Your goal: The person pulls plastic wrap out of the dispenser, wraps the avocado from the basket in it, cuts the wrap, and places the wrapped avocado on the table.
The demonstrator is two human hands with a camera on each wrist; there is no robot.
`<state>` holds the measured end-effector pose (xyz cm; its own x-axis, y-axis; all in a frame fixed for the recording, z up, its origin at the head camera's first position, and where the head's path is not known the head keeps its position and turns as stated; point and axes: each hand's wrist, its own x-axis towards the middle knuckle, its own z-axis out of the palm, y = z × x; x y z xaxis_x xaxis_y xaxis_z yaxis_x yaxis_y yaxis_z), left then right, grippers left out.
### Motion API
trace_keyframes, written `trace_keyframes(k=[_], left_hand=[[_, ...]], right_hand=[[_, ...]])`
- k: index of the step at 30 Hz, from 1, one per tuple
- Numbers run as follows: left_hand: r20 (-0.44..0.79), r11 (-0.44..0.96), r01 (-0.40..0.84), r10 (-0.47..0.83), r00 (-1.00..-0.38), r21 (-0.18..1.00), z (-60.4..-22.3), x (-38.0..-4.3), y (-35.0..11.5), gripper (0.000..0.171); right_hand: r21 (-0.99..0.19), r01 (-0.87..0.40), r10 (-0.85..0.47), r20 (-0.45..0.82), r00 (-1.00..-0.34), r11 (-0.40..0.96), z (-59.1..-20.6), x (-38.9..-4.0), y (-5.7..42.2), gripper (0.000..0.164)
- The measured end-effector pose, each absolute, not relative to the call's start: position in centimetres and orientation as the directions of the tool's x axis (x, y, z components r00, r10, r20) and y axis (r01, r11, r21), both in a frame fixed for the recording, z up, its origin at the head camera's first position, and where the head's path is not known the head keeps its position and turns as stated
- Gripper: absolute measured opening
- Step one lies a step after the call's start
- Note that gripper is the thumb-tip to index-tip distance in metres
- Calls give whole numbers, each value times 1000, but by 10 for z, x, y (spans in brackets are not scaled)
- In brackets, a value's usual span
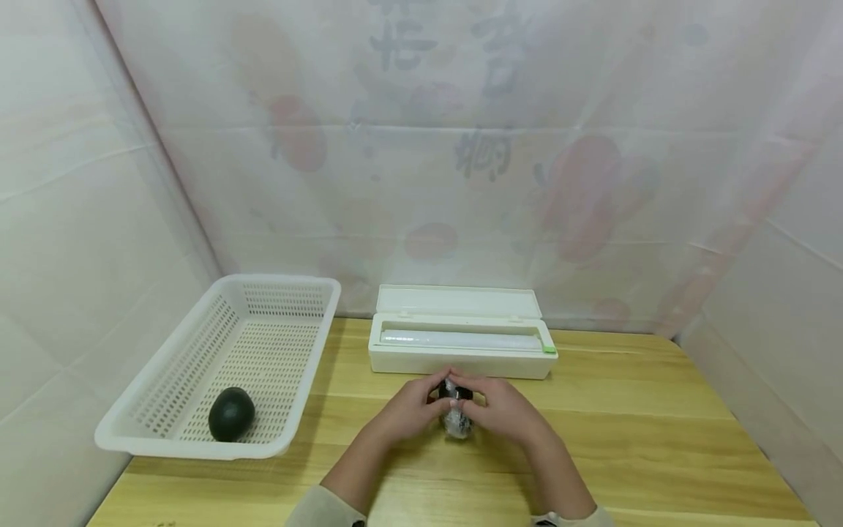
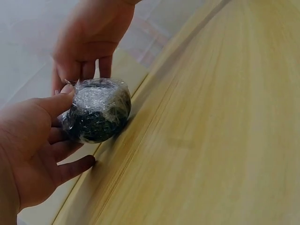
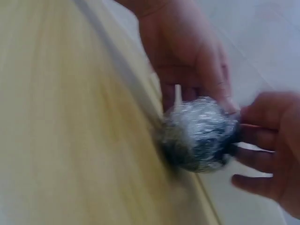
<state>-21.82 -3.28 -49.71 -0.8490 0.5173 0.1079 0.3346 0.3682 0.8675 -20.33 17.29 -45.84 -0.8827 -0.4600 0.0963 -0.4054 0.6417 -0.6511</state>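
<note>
Between the two hands is a dark avocado wound in crinkled clear cling film. The left hand holds its left side, thumb on the film and fingers around the far side. From the other side the right hand grips it too, and the fingertips of both hands meet at its far end. In the left wrist view the film on the wrapped avocado looks bunched and whitish on top. The right wrist view, a little blurred, shows the thumbs near each other on the film.
Just beyond the hands stands a white cling film box, lid raised, with a film roll inside and a green piece at its right end. A white perforated basket at left holds another dark avocado. Curtains enclose the wooden table.
</note>
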Motion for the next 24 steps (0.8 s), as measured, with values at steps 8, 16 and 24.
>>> trace_keyframes(k=[8, 16, 24], left_hand=[[125, 459, 385, 501, -856, 801, -495, -218, -33, 63], [144, 584, 455, 500, -854, 672, -491, -213, -29, 59], [118, 650, 441, 477, -871, 619, -489, -209, -28, 52]], right_hand=[[-638, -402, -496, 37, -868, 657, -456, -202, 176, 71], [-635, -407, -484, 58, -873, 657, -460, -203, 176, 66], [-562, -387, -479, -19, -878, 731, -456, -193, 158, 60]])
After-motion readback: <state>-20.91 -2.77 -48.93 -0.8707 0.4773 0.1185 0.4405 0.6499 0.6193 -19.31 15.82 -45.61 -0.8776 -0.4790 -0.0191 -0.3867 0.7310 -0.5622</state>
